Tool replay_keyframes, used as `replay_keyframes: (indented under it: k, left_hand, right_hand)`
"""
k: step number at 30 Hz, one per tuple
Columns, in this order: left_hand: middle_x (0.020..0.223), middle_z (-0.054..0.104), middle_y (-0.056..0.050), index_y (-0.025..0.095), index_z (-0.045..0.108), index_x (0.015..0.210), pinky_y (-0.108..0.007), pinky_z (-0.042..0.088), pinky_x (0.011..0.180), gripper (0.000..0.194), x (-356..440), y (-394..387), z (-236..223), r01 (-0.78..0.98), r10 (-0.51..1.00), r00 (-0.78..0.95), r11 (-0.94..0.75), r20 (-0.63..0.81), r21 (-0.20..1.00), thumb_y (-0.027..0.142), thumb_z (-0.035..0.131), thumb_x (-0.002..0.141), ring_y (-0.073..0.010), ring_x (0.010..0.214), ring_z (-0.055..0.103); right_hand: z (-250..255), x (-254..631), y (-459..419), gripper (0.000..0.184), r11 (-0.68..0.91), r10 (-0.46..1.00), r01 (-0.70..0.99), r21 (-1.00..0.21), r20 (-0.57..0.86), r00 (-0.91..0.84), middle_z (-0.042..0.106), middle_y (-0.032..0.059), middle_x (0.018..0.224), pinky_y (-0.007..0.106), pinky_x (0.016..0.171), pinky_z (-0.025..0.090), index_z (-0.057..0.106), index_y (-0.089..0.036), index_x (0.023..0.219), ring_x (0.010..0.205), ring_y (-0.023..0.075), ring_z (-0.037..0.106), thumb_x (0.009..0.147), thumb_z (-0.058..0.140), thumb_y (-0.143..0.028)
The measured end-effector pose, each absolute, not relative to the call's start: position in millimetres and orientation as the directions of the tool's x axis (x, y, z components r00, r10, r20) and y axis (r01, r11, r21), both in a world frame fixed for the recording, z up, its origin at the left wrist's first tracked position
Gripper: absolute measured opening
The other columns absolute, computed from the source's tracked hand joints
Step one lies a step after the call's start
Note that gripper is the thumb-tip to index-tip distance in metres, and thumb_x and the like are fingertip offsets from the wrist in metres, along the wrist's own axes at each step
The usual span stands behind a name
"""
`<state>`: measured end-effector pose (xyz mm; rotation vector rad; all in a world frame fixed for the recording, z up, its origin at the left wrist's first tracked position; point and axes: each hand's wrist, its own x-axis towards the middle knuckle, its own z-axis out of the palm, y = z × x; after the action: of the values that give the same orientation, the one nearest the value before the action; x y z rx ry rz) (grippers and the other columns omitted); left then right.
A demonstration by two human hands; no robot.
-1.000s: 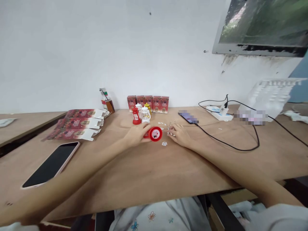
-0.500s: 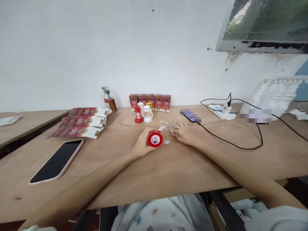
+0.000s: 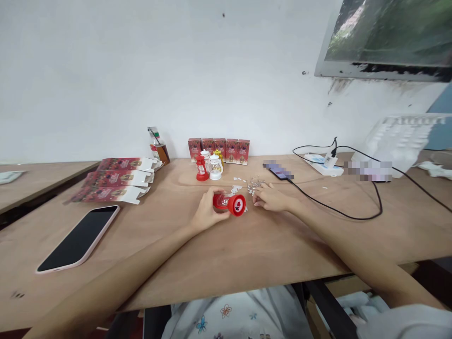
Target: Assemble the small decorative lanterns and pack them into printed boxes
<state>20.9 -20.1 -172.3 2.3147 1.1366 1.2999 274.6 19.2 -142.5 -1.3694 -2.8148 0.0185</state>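
A small red lantern [image 3: 222,201] lies tipped on its side in my left hand [image 3: 205,210], its round base turned toward me. Inside the base's red rim shows a pale disc with dark and red marks. The fingers of my left hand are closed round the lantern's body. Beside a scatter of small metal pieces, perhaps screws [image 3: 254,183], my right hand [image 3: 271,197] rests on the table with curled fingers. Whatever its fingertips hold, if anything, is too small to make out. Small white cut pieces [image 3: 236,189] lie between the hands, some partly behind the lantern.
Behind stand red, white and gold lanterns [image 3: 215,167] and a row of red boxes [image 3: 231,150]. Flattened boxes [image 3: 118,179] and a phone [image 3: 79,238] are at left. On the right lie another phone [image 3: 278,170], its black cable [image 3: 328,205] and a power strip [image 3: 323,165].
My left hand has tilted the lantern, swinging its base to the right so the clear body shows. The fingers of my right hand have curled in beside the metal pieces.
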Motion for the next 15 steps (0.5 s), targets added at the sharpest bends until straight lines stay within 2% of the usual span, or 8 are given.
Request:
replay_keyframes:
  k: [4,11,15]
  left_hand:
    - [0.105,0.064,-0.006,0.019,0.051,0.099,-0.036,0.048,0.088,0.041,20.3,-16.0,-173.1,0.433,0.773,0.259,-0.629,0.579,0.646,0.023,0.070,0.063,-0.0208,0.097,0.062]
    - [0.103,0.064,-0.006,0.017,0.052,0.103,-0.034,0.051,0.084,0.043,19.1,-14.4,-171.7,0.299,0.776,0.272,-0.630,0.569,0.717,0.017,0.062,0.061,-0.0198,0.094,0.063]
    - [0.099,0.065,-0.006,0.017,0.053,0.099,-0.034,0.050,0.082,0.044,18.1,-16.4,-169.6,0.307,0.765,0.315,-0.642,0.562,0.702,0.014,0.060,0.057,-0.0201,0.090,0.063]
  right_hand:
    - [-139.4,273.6,17.6,0.012,0.597,0.801,0.801,-0.053,-0.011,-0.598,0.065,0.0074,0.097,0.039,0.089,0.032,0.065,-0.020,0.087,0.102,0.0255,0.050,0.083,0.054,-0.023]
    - [-140.0,274.3,17.3,0.008,0.593,0.804,0.805,-0.022,-0.024,-0.594,0.068,0.0049,0.084,0.038,0.084,0.036,0.066,-0.022,0.072,0.093,0.0260,0.057,0.076,0.061,-0.017]
    - [-145.0,285.9,24.2,0.005,0.641,0.751,0.743,-0.196,-0.043,-0.659,0.065,0.0015,0.076,0.032,0.076,0.040,0.064,-0.020,0.073,0.078,0.0185,0.059,0.077,0.063,-0.021]
